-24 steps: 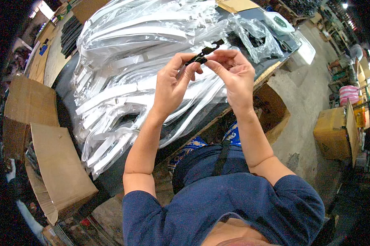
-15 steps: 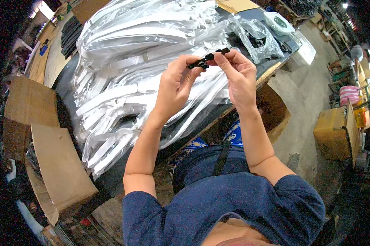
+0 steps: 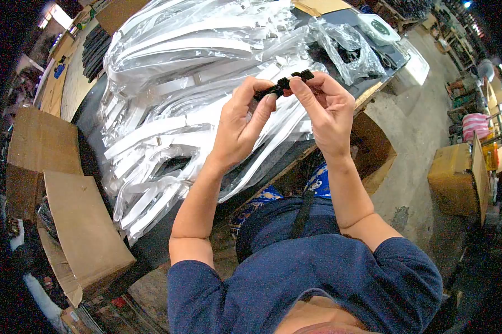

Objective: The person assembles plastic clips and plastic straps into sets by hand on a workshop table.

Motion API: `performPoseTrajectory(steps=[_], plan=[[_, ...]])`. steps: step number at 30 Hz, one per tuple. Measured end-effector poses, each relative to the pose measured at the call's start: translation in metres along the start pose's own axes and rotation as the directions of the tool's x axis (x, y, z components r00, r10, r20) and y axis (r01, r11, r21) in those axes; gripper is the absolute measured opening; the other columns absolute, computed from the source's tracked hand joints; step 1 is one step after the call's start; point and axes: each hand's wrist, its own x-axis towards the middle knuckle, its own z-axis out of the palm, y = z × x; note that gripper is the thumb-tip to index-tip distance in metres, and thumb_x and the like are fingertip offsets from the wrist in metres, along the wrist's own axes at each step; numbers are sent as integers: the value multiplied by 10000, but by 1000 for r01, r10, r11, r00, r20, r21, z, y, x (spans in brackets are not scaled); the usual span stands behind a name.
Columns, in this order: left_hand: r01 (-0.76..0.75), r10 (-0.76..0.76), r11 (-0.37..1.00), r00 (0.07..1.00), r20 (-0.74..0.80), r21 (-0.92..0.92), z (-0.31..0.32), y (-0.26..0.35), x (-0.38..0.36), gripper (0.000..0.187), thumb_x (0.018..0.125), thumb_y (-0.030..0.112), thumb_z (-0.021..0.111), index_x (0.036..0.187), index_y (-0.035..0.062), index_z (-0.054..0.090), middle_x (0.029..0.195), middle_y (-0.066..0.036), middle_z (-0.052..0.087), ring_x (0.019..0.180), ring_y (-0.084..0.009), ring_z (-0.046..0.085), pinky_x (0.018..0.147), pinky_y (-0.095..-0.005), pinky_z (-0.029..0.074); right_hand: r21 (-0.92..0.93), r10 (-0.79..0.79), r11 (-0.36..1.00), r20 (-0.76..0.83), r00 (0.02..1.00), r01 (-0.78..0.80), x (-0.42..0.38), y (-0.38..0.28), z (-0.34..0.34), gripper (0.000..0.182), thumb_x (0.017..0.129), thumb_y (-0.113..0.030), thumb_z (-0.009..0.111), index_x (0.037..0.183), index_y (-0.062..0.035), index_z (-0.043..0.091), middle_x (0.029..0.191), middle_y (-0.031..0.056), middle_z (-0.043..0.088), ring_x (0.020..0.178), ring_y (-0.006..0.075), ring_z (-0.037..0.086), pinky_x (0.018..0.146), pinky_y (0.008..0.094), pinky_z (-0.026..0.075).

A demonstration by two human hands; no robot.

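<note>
A small black part (image 3: 285,83), jointed or stepped in shape, spans the gap between my hands; its exact kind I cannot make out. Its left end is pinched between the thumb and fingers of my left hand (image 3: 237,123). On the other end, the thumb and curled fingers of my right hand (image 3: 330,111) are closed. Both hands are held above the worktable, over clear plastic bags (image 3: 173,89) with long white strips inside. Fingers cover parts of the black piece.
A crumpled clear bag (image 3: 351,55) with dark contents lies at the table's far right, near a white-and-green dial scale (image 3: 377,29). Open cardboard boxes (image 3: 87,222) stand at the left. Another carton (image 3: 454,178) sits on the floor to the right.
Both hands have shifted slightly down and to the right. The black part has turned a little between the fingers, and its pinched grip remains.
</note>
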Motion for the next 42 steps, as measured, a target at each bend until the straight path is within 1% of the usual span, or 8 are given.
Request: performPoseTrajectory(steps=[5, 11, 20, 24, 27, 29, 30, 42], plan=[[-196, 216, 908, 976, -12, 371, -2, 4, 1, 125, 924, 113, 526, 1004, 24, 562, 801, -48, 555, 715, -117, 513, 719, -252, 421, 25, -32, 999, 77, 997, 30, 1, -3, -6, 55, 846, -19, 645, 883, 21, 640, 814, 41, 660, 749, 76, 603, 677, 195, 474], [-385, 424, 779, 905, 37, 495, -1, 4, 5, 106, 864, 87, 599, 965, 62, 581, 729, -46, 579, 676, -180, 579, 928, -380, 372, 22, -73, 997, 101, 992, 71, -1, 1, -10, 69, 843, 29, 620, 911, 25, 630, 852, 62, 660, 774, 100, 615, 713, 215, 495], [-358, 381, 746, 921, 80, 562, -2, 11, 4, 114, 834, 38, 612, 938, 77, 585, 714, -34, 574, 597, -166, 551, 979, -432, 331, 5, -101, 995, 192, 976, 101, -2, 2, -16, 143, 844, 45, 605, 984, 21, 624, 946, 70, 639, 817, 108, 610, 733, 210, 495], [-363, 376, 739, 921, 99, 568, 0, 8, 4, 116, 827, 33, 618, 932, 70, 587, 723, -33, 569, 590, -173, 540, 971, -435, 335, -6, -46, 999, 132, 990, 48, -2, -6, -14, 152, 824, 40, 627, 972, 2, 637, 921, 64, 641, 813, 106, 608, 732, 223, 492], [-390, 420, 710, 903, 92, 587, 1, 6, 5, 152, 797, 39, 631, 931, 69, 565, 700, -50, 547, 656, -226, 559, 934, -434, 329, -194, -183, 954, 226, 957, 228, 5, -2, -21, 172, 774, 32, 666, 938, -16, 648, 892, 77, 643, 793, 139, 621, 727, 252, 487], [-402, 439, 681, 893, 97, 613, 1, 8, 5, 135, 800, 47, 631, 916, 67, 565, 703, -49, 550, 668, -221, 563, 937, -437, 325, -345, -351, 803, 384, 854, 485, 10, -8, -24, 200, 723, 24, 692, 913, -26, 652, 866, 96, 640, 787, 201, 632, 722, 288, 486], [-401, 440, 681, 893, 95, 613, 1, 7, 5, 135, 800, 47, 631, 916, 67, 565, 703, -49, 550, 668, -221, 563, 937, -437, 325, -385, -360, 770, 394, 846, 508, 12, -9, -26, 192, 709, 9, 702, 888, -34, 650, 861, 104, 641, 801, 242, 633, 711, 301, 490], [-414, 456, 673, 885, 97, 613, 1, 8, 5, 119, 799, 54, 637, 899, 69, 573, 689, -46, 540, 651, -210, 552, 951, -439, 318, -433, -342, 747, 401, 850, 504, 12, -15, -23, 148, 705, -10, 714, 833, -42, 647, 808, 96, 640, 766, 257, 634, 678, 311, 488]])
